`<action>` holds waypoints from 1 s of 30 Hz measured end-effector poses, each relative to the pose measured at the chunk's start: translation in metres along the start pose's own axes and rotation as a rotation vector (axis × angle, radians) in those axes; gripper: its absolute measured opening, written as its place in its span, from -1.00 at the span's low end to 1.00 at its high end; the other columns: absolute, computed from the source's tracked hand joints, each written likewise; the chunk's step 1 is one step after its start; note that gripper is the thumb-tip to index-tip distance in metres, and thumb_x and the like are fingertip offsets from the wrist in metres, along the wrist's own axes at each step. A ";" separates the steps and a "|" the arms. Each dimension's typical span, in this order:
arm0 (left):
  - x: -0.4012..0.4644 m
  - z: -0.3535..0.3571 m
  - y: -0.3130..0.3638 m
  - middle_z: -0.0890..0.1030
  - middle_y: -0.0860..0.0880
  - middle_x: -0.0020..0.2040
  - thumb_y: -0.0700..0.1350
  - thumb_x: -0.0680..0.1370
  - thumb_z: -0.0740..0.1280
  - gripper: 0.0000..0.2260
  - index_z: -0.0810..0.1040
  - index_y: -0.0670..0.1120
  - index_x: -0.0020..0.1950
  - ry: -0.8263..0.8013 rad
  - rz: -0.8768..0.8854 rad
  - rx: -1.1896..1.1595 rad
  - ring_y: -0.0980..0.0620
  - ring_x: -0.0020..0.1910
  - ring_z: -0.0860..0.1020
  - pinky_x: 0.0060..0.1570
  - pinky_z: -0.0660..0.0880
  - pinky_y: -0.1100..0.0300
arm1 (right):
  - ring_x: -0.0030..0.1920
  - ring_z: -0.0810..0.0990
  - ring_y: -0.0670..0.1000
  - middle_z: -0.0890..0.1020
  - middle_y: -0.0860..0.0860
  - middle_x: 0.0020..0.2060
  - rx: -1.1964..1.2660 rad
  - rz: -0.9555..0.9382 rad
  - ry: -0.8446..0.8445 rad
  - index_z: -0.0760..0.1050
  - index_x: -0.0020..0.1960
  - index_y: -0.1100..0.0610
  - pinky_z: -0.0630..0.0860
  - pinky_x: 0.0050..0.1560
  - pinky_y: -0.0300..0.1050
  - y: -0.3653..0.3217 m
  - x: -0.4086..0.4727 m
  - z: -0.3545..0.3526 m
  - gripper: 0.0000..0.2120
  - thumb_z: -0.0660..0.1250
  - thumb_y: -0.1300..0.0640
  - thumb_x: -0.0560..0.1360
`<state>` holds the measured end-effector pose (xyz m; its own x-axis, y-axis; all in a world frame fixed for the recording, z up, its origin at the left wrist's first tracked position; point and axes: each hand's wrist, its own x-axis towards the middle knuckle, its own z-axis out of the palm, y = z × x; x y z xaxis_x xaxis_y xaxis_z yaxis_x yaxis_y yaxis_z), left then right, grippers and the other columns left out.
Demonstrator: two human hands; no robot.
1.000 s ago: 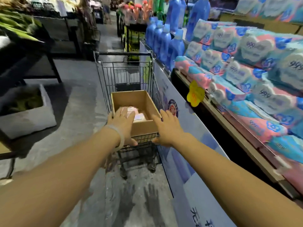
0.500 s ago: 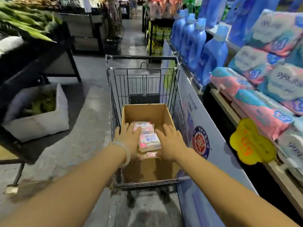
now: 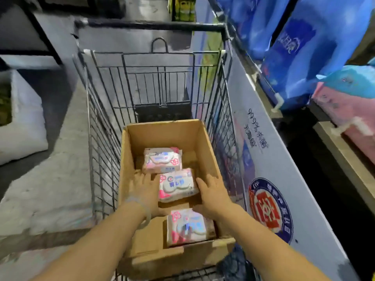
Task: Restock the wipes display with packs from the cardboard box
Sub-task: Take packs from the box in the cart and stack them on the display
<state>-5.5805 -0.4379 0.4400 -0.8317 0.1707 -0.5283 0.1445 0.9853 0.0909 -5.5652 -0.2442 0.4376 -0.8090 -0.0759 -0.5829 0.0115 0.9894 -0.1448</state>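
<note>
An open cardboard box (image 3: 129,159) sits in a wire shopping cart (image 3: 101,126). Three pink-and-white wipes packs lie inside it in a row: a far pack (image 3: 162,160), a middle pack (image 3: 177,184) and a near pack (image 3: 189,227). Both my hands are down in the box. My left hand (image 3: 145,192) rests flat against the middle pack's left edge, fingers spread. My right hand (image 3: 212,196) is at that pack's right edge, fingers apart. Neither hand has closed on a pack.
A white-and-blue display panel (image 3: 274,179) runs along the cart's right side. Blue bags (image 3: 300,49) and pink packs (image 3: 345,106) fill the shelf beyond it. A white foam crate (image 3: 24,126) stands on the concrete floor at left.
The view has closed in and tilted down on the box. My hands went from the box's near rim down inside, and now flank the middle pack.
</note>
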 end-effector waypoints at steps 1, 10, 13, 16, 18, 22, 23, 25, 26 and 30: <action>0.018 0.010 -0.001 -0.02 -0.09 0.56 0.35 0.30 0.41 0.05 -0.12 0.02 0.57 -0.053 -0.004 -0.032 -0.16 0.54 -0.02 0.47 0.06 -0.05 | 0.56 -0.08 0.19 -0.08 0.18 0.56 0.029 0.017 -0.037 -0.13 0.59 0.03 -0.03 0.54 0.10 0.003 0.019 0.006 -0.12 0.34 -0.14 0.49; 0.147 0.086 -0.018 0.18 -0.19 0.51 0.20 0.32 0.50 0.00 0.03 -0.14 0.55 -0.324 -0.197 -0.444 -0.18 0.48 0.19 0.45 0.20 -0.03 | 0.51 0.10 0.20 0.08 0.16 0.53 0.438 0.159 -0.135 -0.11 0.58 0.05 0.20 0.47 0.03 0.007 0.152 0.069 0.02 0.47 -0.14 0.38; 0.179 0.114 -0.020 0.37 -0.08 0.41 0.04 0.26 0.60 -0.08 0.19 -0.14 0.48 -0.300 -0.308 -0.790 -0.10 0.37 0.38 0.36 0.35 -0.01 | 0.46 0.27 0.10 0.28 0.10 0.46 0.660 0.222 -0.140 -0.05 0.55 0.16 0.28 0.43 -0.07 0.017 0.179 0.083 0.12 0.59 -0.07 0.26; 0.208 0.130 -0.020 0.42 -0.06 0.39 0.00 0.21 0.63 0.06 0.05 -0.18 0.50 -0.304 -0.380 -0.938 -0.04 0.35 0.42 0.27 0.38 0.15 | 0.20 0.45 -0.11 0.49 -0.04 0.23 0.905 0.192 -0.218 0.36 0.22 0.05 0.40 0.17 -0.48 0.027 0.196 0.092 -0.42 0.54 0.34 0.34; 0.226 0.144 -0.023 0.48 -0.04 0.33 0.11 0.06 0.65 0.23 0.00 -0.12 0.52 -0.347 -0.477 -1.015 -0.08 0.32 0.45 0.30 0.41 0.00 | 0.05 0.52 -0.16 0.56 -0.03 0.14 0.986 0.181 -0.297 0.37 -0.06 -0.02 0.42 -0.15 -0.63 0.029 0.205 0.095 -0.60 0.44 0.41 0.41; 0.239 0.172 -0.029 0.62 0.03 0.13 0.25 -0.22 0.61 0.16 0.34 0.01 0.33 -0.371 -0.524 -1.140 0.00 0.12 0.59 0.14 0.55 -0.08 | -0.14 0.59 -0.19 0.60 -0.02 -0.01 1.075 0.207 -0.327 0.51 0.09 0.17 0.48 -0.27 -0.52 0.032 0.220 0.106 -0.66 0.44 0.44 0.40; 0.236 0.168 -0.026 0.63 0.03 0.11 0.21 -0.18 0.61 0.09 0.37 0.01 0.31 -0.366 -0.516 -1.158 0.00 0.11 0.59 0.13 0.55 -0.08 | -0.08 0.59 -0.15 0.61 0.01 0.04 1.083 0.218 -0.320 0.51 0.17 0.19 0.51 -0.19 -0.49 0.031 0.222 0.108 -0.60 0.47 0.41 0.38; 0.229 0.157 -0.024 0.64 0.02 0.07 0.14 -0.08 0.61 -0.06 0.41 0.01 0.27 -0.358 -0.515 -1.178 0.00 0.08 0.61 0.11 0.56 -0.09 | 0.00 0.57 -0.13 0.62 0.02 0.14 1.066 0.224 -0.305 0.50 0.26 0.15 0.51 -0.09 -0.42 0.028 0.221 0.109 -0.50 0.53 0.32 0.35; 0.224 0.151 -0.024 0.65 0.01 0.06 0.09 0.00 0.63 -0.15 0.43 0.01 0.24 -0.359 -0.519 -1.179 -0.01 0.07 0.61 0.11 0.56 -0.10 | 0.00 0.56 -0.15 0.62 0.01 0.16 1.039 0.218 -0.291 0.50 0.27 0.12 0.51 -0.10 -0.43 0.026 0.220 0.109 -0.47 0.55 0.27 0.34; 0.206 0.125 -0.030 0.64 0.02 0.03 -0.11 0.28 0.60 -0.46 0.48 -0.01 0.20 -0.322 -0.425 -1.166 0.04 0.03 0.60 0.03 0.57 0.03 | 0.12 0.61 -0.07 0.64 -0.01 0.14 0.991 0.235 -0.207 0.50 0.26 0.07 0.60 0.09 -0.15 0.017 0.207 0.099 -0.31 0.61 -0.03 0.17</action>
<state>-5.6892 -0.4325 0.2233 -0.5068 -0.0032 -0.8621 -0.7879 0.4076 0.4617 -5.6740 -0.2551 0.2355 -0.6080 -0.0067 -0.7939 0.7096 0.4438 -0.5472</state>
